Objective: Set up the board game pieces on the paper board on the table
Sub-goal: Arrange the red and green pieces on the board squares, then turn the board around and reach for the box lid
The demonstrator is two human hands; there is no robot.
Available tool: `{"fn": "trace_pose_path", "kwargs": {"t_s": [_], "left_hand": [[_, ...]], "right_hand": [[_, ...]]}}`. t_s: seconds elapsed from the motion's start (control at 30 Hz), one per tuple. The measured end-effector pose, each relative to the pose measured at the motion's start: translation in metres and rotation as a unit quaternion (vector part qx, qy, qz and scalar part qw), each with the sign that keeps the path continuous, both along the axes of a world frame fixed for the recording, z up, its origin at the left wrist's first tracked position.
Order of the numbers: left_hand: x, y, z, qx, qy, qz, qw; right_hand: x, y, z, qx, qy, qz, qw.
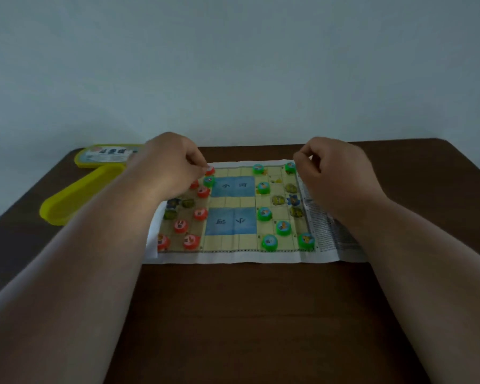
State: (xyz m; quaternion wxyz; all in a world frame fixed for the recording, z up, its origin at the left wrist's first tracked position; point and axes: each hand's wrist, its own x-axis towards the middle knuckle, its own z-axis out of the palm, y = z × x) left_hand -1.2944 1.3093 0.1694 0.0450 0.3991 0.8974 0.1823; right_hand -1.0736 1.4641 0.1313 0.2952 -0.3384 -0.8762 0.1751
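Observation:
The paper board (232,202) lies flat on the dark brown table (247,314), with two blue squares in its middle. Several red round pieces (200,213) stand on its left part, and one green piece (209,180) sits among them. Several green round pieces (264,213) stand on the right part. My left hand (172,164) hovers over the far left corner, its fingertips pinched on a red piece (210,170). My right hand (336,176) is curled over the far right edge, fingertips close to a green piece (290,167); nothing shows between its fingers.
A yellow plastic box (75,194) lies open on the table to the left of the board. Its lid (106,155) with a printed label rests behind it near the table's back edge. A plain wall rises behind the table.

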Motion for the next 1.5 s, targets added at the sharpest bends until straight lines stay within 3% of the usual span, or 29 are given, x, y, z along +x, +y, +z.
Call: {"fn": "trace_pose_path", "kwargs": {"t_s": [0.23, 0.33, 0.5, 0.77, 0.97, 1.2, 1.37, 1.5], "left_hand": [[0.017, 0.007, -0.004, -0.065, 0.052, 0.018, 0.996], [0.022, 0.008, -0.002, -0.037, 0.067, 0.015, 0.997], [0.046, 0.026, 0.014, 0.054, -0.003, -0.069, 0.996], [0.071, 0.076, 0.002, -0.042, 0.053, -0.174, 0.982], [0.065, 0.080, -0.007, -0.021, 0.055, -0.182, 0.981], [0.020, 0.029, 0.026, 0.152, 0.002, -0.089, 0.984], [-0.008, -0.031, 0.020, 0.171, -0.003, 0.008, 0.985], [-0.001, -0.060, -0.002, 0.143, -0.028, 0.032, 0.989]], "right_hand": [[0.000, -0.001, 0.001, -0.028, 0.020, -0.025, 0.999], [0.001, 0.003, 0.001, -0.045, 0.040, -0.055, 0.997], [0.003, 0.008, 0.000, -0.059, 0.047, -0.092, 0.993], [0.003, 0.011, -0.002, -0.067, 0.040, -0.105, 0.991], [0.003, 0.012, -0.003, -0.064, 0.033, -0.103, 0.992], [0.003, 0.010, -0.003, -0.077, 0.017, -0.107, 0.991], [0.001, 0.009, -0.003, -0.071, -0.030, -0.102, 0.992], [0.003, 0.007, -0.002, -0.062, -0.043, -0.099, 0.992]]}}
